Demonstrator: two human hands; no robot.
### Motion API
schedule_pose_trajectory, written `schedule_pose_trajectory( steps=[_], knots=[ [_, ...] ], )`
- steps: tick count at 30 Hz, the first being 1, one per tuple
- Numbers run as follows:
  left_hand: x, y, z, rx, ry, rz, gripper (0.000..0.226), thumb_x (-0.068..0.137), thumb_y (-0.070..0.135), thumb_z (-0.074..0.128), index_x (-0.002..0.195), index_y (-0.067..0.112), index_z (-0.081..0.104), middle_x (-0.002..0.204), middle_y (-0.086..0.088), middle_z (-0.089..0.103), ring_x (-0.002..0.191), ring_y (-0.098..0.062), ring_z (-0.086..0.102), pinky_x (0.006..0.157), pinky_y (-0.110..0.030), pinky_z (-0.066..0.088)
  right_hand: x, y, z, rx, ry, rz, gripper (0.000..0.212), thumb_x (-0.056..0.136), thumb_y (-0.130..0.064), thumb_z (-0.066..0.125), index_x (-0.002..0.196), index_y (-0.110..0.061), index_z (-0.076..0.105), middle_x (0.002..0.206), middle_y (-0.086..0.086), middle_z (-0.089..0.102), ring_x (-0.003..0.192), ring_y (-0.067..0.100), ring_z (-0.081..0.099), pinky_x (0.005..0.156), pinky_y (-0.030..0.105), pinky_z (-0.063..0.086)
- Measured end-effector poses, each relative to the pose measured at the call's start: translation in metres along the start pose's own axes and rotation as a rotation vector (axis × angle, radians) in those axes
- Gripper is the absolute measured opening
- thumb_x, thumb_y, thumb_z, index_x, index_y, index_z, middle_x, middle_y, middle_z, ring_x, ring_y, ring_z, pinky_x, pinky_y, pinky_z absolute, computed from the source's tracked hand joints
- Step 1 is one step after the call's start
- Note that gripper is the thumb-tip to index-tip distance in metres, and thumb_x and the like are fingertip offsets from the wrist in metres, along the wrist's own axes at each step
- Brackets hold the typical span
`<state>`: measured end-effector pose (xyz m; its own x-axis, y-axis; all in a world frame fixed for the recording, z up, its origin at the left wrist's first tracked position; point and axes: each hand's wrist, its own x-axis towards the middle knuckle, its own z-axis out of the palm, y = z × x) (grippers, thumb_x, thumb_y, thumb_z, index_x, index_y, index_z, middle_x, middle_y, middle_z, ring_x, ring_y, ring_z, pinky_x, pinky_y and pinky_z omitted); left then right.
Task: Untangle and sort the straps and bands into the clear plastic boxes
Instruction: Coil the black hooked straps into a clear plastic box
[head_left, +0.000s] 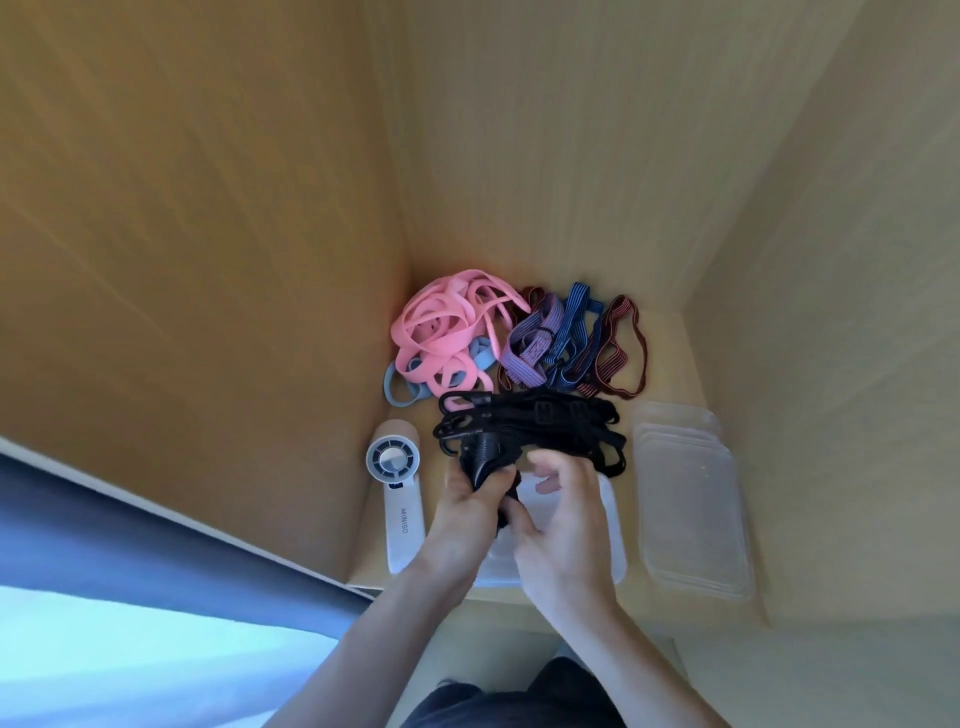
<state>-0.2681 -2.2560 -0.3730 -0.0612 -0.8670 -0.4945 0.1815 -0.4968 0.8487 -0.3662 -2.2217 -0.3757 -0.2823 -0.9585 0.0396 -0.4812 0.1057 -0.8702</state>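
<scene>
Held black straps (530, 426) mid-frame, tangle just above L hand (460, 512) & R hand (561, 525).
Gripped w/ L, fingers wrapped; R half-curled, grip unclear.

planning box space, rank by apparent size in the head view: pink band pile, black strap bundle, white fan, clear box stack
1. clear box stack, though it lies nearer the camera
2. pink band pile and black strap bundle, too alike to rank
3. white fan

Fan (397, 493) left of the straps (545, 426), stacked boxes (691, 509) to their right
</scene>
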Motion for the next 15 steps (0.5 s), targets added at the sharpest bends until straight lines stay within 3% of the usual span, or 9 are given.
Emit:
schedule_pose_trajectory(
  steps=[3,6,9,12,15],
  knots=[
    [-0.005,-0.006,0.000,0.114,0.042,0.020,0.027,0.095,0.020,0.064,0.116,0.018,0.048,0.105,-0.003,0.069,0.095,-0.012,0.070,0.081,-0.028,0.054,-0.013,0.000,0.006,-0.104,-0.061,-0.069,0.043,0.090,0.000,0.063,0.130,-0.015,0.060,0.121,-0.010,0.053,0.098,-0.001,0.052,0.088,0.003,0.038],
    [-0.010,-0.001,-0.006,0.110,-0.028,0.023,0.036,0.083,0.029,0.060,0.111,0.014,0.044,0.099,-0.001,0.056,0.086,-0.012,0.060,0.077,-0.029,0.048,-0.017,-0.004,0.004,-0.118,-0.158,-0.068,0.037,0.097,-0.006,0.053,0.132,-0.014,0.060,0.123,-0.010,0.053,0.105,0.003,0.055,0.092,0.014,0.043],
    [-0.013,0.001,-0.013,0.106,-0.120,0.006,0.027,0.089,0.029,0.047,0.111,0.013,0.045,0.099,-0.003,0.048,0.087,-0.011,0.051,0.081,-0.027,0.045,-0.019,-0.014,-0.001,-0.134,-0.244,-0.079,0.032,0.100,-0.029,0.038,0.124,-0.021,0.059,0.110,-0.014,0.047,0.097,0.008,0.056,0.087,0.029,0.048],
    [-0.018,0.003,-0.017,0.109,-0.152,0.013,0.026,0.097,0.022,0.038,0.115,0.006,0.048,0.097,-0.004,0.052,0.088,-0.010,0.054,0.077,-0.017,0.046,-0.020,-0.019,0.000,-0.242,-0.297,-0.131,0.049,0.097,-0.050,0.022,0.122,-0.024,0.055,0.108,-0.012,0.043,0.096,0.011,0.055,0.086,0.031,0.048],
    [-0.019,0.003,-0.024,0.093,-0.163,0.022,0.044,0.082,0.032,0.042,0.116,0.009,0.056,0.100,-0.007,0.058,0.100,-0.017,0.056,0.092,-0.034,0.047,-0.021,-0.016,0.003,-0.287,-0.302,-0.116,0.056,0.094,-0.058,0.020,0.119,-0.023,0.056,0.106,-0.010,0.044,0.093,0.013,0.056,0.085,0.031,0.048]
  ],
)
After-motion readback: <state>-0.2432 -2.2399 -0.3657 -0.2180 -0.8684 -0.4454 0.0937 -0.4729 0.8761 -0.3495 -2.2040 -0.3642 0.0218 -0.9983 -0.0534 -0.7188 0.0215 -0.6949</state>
